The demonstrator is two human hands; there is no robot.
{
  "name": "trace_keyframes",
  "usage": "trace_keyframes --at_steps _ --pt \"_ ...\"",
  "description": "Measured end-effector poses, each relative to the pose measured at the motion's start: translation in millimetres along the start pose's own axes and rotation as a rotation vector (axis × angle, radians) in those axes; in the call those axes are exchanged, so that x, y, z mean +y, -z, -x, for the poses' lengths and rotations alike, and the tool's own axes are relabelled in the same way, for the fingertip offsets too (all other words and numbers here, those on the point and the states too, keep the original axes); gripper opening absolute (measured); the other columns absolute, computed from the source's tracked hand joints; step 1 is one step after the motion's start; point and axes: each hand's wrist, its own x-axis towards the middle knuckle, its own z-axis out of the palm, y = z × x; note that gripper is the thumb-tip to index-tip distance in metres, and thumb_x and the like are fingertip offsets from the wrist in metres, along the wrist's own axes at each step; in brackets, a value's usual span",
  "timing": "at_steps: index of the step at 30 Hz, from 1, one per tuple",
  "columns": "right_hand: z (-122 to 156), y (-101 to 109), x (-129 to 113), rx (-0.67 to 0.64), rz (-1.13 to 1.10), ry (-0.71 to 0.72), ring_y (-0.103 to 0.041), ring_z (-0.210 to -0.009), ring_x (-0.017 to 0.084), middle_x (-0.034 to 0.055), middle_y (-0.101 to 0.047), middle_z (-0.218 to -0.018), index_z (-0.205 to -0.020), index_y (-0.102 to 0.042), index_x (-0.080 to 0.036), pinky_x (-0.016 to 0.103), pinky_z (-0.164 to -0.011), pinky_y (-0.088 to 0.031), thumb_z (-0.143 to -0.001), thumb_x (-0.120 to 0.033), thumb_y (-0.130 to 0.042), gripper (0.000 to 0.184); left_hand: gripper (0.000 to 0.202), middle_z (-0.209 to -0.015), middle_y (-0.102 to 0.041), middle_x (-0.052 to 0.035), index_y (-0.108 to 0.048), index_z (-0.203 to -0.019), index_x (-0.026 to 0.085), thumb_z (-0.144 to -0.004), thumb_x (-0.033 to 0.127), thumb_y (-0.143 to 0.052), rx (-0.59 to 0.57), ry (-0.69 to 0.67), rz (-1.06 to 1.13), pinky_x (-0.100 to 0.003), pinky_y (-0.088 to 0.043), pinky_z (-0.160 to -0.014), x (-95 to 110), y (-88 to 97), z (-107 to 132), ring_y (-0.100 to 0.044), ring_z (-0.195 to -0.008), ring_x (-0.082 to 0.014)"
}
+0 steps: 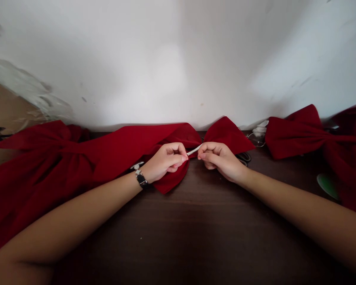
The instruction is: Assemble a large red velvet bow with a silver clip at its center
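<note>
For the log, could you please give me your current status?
Left hand, right hand pinching white strip at centre of red fabric bow. Second red bow to the right, apart from hands.

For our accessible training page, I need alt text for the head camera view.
The left hand and right hand pinch a thin white strip at the middle of a red fabric bow on a dark wooden table. Another red bow lies to the right, below a white wall.

Matt cloth bow [127, 150]; smooth wood tbl [178, 233]
</note>
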Motion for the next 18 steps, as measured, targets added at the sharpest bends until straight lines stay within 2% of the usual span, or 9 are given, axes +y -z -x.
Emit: trace_keyframes --at_steps 6,9,12,14,16,18 --pt "-0.2 0.9 0.8 -0.001 -0.021 0.014 -0.025 -0.041 0.004 -0.0089 -0.037 -0.05 -0.07 -0.056 -0.016 0.021 -0.042 -0.017 -0.075 -0.026 -0.062 0.013 0.003 -0.056 -0.04 0.0037 -0.05 -0.066 0.015 -0.069 0.014 -0.05 -0.108 -0.027 0.01 -0.017 -0.014 -0.039 -2.3 2.9 -0.6 -0.029 -0.044 -0.0037" --pt "0.8 0.5 -2.4 -0.022 0.086 0.053 -0.029 -0.042 0.005 -0.0074 -0.041 -0.053 -0.07 -0.054 -0.017 0.021 -0.042 -0.021 -0.077 -0.026 -0.058 0.013 0.003 -0.058 -0.039 0.0034 -0.047 -0.068 0.016 -0.07 0.016 -0.045 -0.054 -0.07 0.006 -0.017 -0.014 -0.039 -4.2 1.6 -0.1 -0.028 -0.045 -0.0045" --pt "5.6 -3.8 -4.6 -0.134 0.442 0.179 -0.04 -0.049 0.007 -0.0037 -0.049 -0.058 -0.071 -0.056 -0.017 0.021 -0.048 -0.031 -0.08 -0.021 -0.053 0.011 0.004 -0.056 -0.032 0.0063 -0.047 -0.078 0.018 -0.077 0.018 -0.043 0.058 -0.104 -0.08 -0.015 -0.017 -0.041 -3.8 -3.0 2.3 -0.025 -0.045 -0.0051" --pt "11.0 -9.8 -3.4 -0.258 0.768 0.329 -0.045 -0.053 0.009 -0.0013 -0.055 -0.062 -0.075 -0.06 -0.016 0.022 -0.052 -0.034 -0.081 -0.017 -0.05 0.012 0.007 -0.056 -0.031 0.0065 -0.048 -0.081 0.019 -0.082 0.021 -0.042 0.092 -0.112 -0.153 -0.015 -0.02 -0.042 -2.2 -6.5 4.0 -0.027 -0.046 -0.0059" --pt "17.6 -17.1 -0.8 -0.356 1.112 0.536 -0.047 -0.053 0.01 0.0016 -0.06 -0.067 -0.082 -0.064 -0.016 0.024 -0.051 -0.032 -0.083 -0.017 -0.048 0.016 0.011 -0.056 -0.031 0.006 -0.049 -0.081 0.018 -0.085 0.025 -0.042 0.109 -0.116 -0.213 -0.015 -0.021 -0.042 -0.3 -9.2 5.2 -0.029 -0.048 -0.0064" --pt "24.4 -23.5 0.7 -0.374 1.39 0.723 -0.047 -0.049 0.011 0.0046 -0.064 -0.071 -0.092 -0.066 -0.014 0.026 -0.047 -0.027 -0.085 -0.018 -0.047 0.02 0.013 -0.057 -0.032 0.0058 -0.05 -0.08 0.018 -0.086 0.027 -0.043 0.129 -0.123 -0.255 -0.016 -0.021 -0.042 1.1 -10.9 5.7 -0.031 -0.049 -0.0067"
